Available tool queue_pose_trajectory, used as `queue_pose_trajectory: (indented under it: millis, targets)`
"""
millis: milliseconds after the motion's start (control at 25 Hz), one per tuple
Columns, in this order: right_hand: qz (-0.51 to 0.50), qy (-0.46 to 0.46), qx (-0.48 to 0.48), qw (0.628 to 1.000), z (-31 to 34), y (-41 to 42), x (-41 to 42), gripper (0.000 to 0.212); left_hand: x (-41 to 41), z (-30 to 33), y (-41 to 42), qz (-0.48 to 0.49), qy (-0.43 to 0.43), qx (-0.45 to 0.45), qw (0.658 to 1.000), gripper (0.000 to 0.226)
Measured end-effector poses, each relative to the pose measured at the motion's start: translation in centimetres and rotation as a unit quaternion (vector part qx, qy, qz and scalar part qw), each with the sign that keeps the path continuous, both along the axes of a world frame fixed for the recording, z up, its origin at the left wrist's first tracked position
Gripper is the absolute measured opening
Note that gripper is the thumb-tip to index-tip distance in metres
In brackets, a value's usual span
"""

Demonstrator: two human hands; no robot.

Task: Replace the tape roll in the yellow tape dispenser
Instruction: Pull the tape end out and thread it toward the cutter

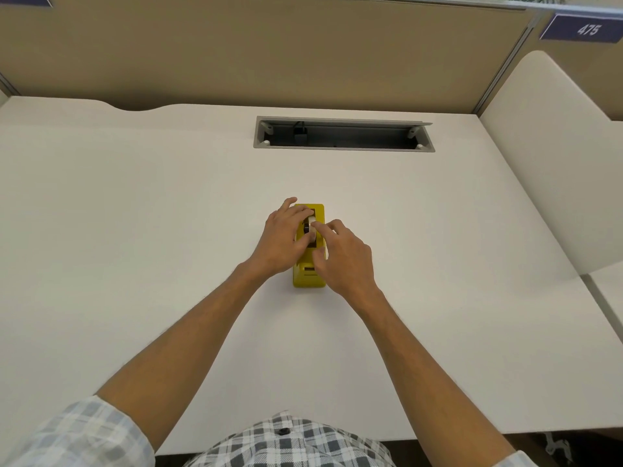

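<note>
The tape dispenser point(309, 279), a yellow one, is standing on the white desk point(135, 214) near the middle, its long side running away from the person. A tape roll point(312, 227) with a dark core is sitting in its top slot. The left hand point(282, 239) is lying over the dispenser's left side, fingers curled over the far end and thumb beside the roll. The right hand point(344, 256) is coming in from the right, its forefinger and thumb bent and pinching the roll's rim. Beyond the hands, an open cable tray point(344, 134) is sitting sunk into the desk. A tan partition point(269, 52) is rising behind it.
</note>
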State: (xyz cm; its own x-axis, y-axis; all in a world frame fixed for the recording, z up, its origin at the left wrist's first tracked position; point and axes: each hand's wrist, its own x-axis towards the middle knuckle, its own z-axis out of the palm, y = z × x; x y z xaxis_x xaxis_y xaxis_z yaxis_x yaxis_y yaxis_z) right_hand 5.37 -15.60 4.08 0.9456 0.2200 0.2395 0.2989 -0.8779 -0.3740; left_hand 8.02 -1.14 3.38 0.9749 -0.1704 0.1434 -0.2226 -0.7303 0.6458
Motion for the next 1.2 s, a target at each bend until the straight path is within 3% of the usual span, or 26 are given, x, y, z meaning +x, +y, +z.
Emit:
queue_pose_trajectory:
  millis: [440,720,1000,1200]
  targets:
    - [0.001,0.004,-0.004,1.0,-0.01,-0.15,-0.02,0.04,-0.06,-0.11,0.05,0.022,-0.017,-0.012,1.0,0.043]
    - [0.002,0.01,-0.007,1.0,0.12,-0.05,-0.07,0.041,-0.26,-0.05,0.02,0.011,-0.049,-0.012,0.999,0.027]
    - [0.005,0.011,-0.012,1.0,0.41,0.11,0.01,0.041,-0.74,-0.36,-0.05,0.031,-0.07,-0.029,0.997,0.03]
    - [0.006,0.012,-0.011,1.0,0.52,0.02,-0.09,0.039,-0.57,-0.31,0.15,0.021,-0.041,-0.007,0.999,0.036]
